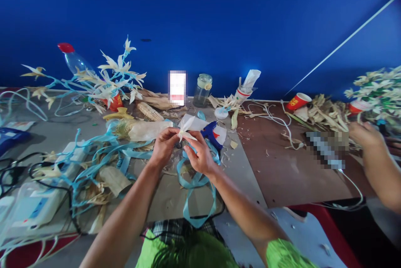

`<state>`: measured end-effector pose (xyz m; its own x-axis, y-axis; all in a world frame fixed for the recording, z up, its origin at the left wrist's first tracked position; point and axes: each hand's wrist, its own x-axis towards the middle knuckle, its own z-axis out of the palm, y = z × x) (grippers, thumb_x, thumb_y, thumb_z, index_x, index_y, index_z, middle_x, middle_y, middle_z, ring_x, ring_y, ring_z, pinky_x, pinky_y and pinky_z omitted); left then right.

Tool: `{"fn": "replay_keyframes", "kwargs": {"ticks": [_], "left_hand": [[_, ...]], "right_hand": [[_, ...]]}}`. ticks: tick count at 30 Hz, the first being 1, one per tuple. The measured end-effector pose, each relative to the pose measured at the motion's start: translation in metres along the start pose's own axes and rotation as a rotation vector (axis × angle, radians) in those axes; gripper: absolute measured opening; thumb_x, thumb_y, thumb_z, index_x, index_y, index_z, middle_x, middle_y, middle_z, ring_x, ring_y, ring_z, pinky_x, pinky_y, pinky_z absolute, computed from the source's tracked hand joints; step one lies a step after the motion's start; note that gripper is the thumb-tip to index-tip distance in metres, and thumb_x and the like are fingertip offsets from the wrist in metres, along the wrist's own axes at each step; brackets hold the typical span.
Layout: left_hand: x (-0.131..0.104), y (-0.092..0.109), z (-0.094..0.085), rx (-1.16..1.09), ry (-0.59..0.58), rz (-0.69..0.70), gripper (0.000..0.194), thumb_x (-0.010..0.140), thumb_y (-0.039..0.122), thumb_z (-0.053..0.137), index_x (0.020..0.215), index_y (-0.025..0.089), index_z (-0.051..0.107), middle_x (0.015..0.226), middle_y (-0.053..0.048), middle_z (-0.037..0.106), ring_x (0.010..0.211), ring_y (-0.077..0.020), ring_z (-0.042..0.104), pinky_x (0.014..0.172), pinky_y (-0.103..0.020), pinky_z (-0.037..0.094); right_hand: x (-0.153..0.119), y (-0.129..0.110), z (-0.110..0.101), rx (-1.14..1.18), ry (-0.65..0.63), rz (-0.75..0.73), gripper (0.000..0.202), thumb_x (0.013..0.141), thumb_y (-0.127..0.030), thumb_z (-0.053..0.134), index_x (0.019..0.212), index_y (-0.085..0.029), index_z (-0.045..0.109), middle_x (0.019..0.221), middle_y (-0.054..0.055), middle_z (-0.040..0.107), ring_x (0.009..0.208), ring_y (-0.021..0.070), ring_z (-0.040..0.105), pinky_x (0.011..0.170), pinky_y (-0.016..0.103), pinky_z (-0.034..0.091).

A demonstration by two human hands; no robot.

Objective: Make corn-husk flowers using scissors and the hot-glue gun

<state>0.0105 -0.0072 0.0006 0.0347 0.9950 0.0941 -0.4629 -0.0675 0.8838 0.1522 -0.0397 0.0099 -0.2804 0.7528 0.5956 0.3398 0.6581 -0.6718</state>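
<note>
A small pale husk flower (pixel 184 131) with pointed petals is held between both hands at the middle of the view. My left hand (pixel 165 145) pinches it from the left side. On its right, my right hand (pixel 200 153) has its thumb and fingers pressed near a lower petal. A light blue ribbon (pixel 196 220) hangs in loops below my right hand and over the table edge. Just behind the hands lie a white sheet (pixel 196 124) and a dark blue tool (pixel 210 131), partly covered by my right hand.
Flowered blue branches (pixel 115 74) stand in a red cup at the left; more blue branches (pixel 84 180) lie in front. A glass jar (pixel 202 92) and a red cup (pixel 299 101) stand at the back. Another person's hand (pixel 366 134) is at the right, near cables and dried husks (pixel 326 113).
</note>
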Motion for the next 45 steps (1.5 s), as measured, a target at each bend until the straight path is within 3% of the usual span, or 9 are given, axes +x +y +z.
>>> {"fn": "replay_keyframes", "kwargs": {"ticks": [8, 17, 22, 27, 31, 34, 37, 45], "left_hand": [[-0.004, 0.005, 0.007, 0.122, 0.111, 0.048, 0.013, 0.059, 0.021, 0.075, 0.070, 0.018, 0.068, 0.070, 0.000, 0.066, 0.067, -0.0115, 0.058, 0.069, -0.024, 0.047], [-0.009, 0.002, 0.006, 0.201, 0.035, 0.105, 0.013, 0.069, 0.026, 0.069, 0.078, 0.018, 0.070, 0.076, -0.002, 0.067, 0.070, -0.0125, 0.058, 0.069, -0.024, 0.046], [-0.007, 0.003, 0.006, 0.240, 0.053, 0.098, 0.015, 0.067, 0.031, 0.072, 0.072, 0.017, 0.069, 0.070, -0.002, 0.066, 0.067, -0.0124, 0.057, 0.066, -0.024, 0.045], [-0.006, 0.003, 0.005, 0.216, 0.060, 0.115, 0.015, 0.066, 0.030, 0.072, 0.073, 0.018, 0.069, 0.069, -0.001, 0.065, 0.065, -0.0118, 0.056, 0.064, -0.023, 0.044], [-0.006, 0.004, 0.005, 0.220, 0.072, 0.097, 0.012, 0.065, 0.026, 0.072, 0.074, 0.019, 0.069, 0.069, 0.000, 0.065, 0.064, -0.0118, 0.056, 0.063, -0.023, 0.044], [-0.004, 0.006, 0.006, 0.218, 0.085, 0.086, 0.011, 0.061, 0.021, 0.073, 0.071, 0.018, 0.069, 0.069, -0.001, 0.065, 0.065, -0.0123, 0.057, 0.064, -0.024, 0.044], [-0.003, 0.005, 0.005, 0.208, 0.069, 0.073, 0.012, 0.059, 0.019, 0.074, 0.069, 0.017, 0.068, 0.070, -0.001, 0.065, 0.066, -0.0120, 0.057, 0.064, -0.023, 0.044], [-0.002, -0.006, -0.001, 0.232, -0.065, 0.016, 0.012, 0.066, 0.026, 0.072, 0.072, 0.016, 0.069, 0.066, -0.001, 0.063, 0.063, -0.0112, 0.055, 0.060, -0.022, 0.043]], "right_hand": [[-0.006, 0.006, 0.003, -0.181, -0.030, -0.038, 0.046, 0.086, -0.021, 0.044, 0.132, -0.024, 0.045, 0.117, 0.013, 0.051, 0.112, 0.0240, 0.049, 0.093, 0.044, 0.045], [-0.007, 0.012, 0.003, -0.265, -0.011, -0.059, 0.052, 0.083, -0.016, 0.048, 0.134, -0.023, 0.044, 0.119, 0.013, 0.051, 0.113, 0.0261, 0.048, 0.093, 0.044, 0.045], [-0.007, 0.012, 0.001, -0.216, 0.015, -0.060, 0.048, 0.083, -0.016, 0.048, 0.131, -0.024, 0.048, 0.118, 0.012, 0.052, 0.110, 0.0246, 0.050, 0.092, 0.043, 0.046], [-0.005, 0.009, -0.002, -0.046, 0.088, -0.013, 0.035, 0.085, -0.020, 0.047, 0.118, -0.024, 0.060, 0.110, 0.011, 0.056, 0.103, 0.0217, 0.054, 0.089, 0.040, 0.047], [-0.003, 0.015, -0.006, 0.235, 0.208, 0.183, 0.020, 0.085, -0.029, 0.052, 0.096, -0.023, 0.068, 0.096, 0.006, 0.059, 0.093, 0.0188, 0.057, 0.083, 0.035, 0.047], [-0.001, 0.024, -0.008, 0.536, 0.222, 0.383, 0.026, 0.083, -0.043, 0.054, 0.087, -0.021, 0.068, 0.085, 0.004, 0.061, 0.080, 0.0177, 0.058, 0.074, 0.033, 0.048], [0.001, 0.030, -0.008, 0.774, 0.244, 0.487, 0.038, 0.081, -0.054, 0.051, 0.084, -0.019, 0.066, 0.075, 0.003, 0.062, 0.068, 0.0169, 0.057, 0.067, 0.032, 0.047], [0.008, 0.025, -0.011, 0.886, 0.282, 0.637, 0.028, 0.070, -0.046, 0.068, 0.071, -0.019, 0.066, 0.062, -0.002, 0.058, 0.058, 0.0113, 0.050, 0.060, 0.025, 0.040]]}}
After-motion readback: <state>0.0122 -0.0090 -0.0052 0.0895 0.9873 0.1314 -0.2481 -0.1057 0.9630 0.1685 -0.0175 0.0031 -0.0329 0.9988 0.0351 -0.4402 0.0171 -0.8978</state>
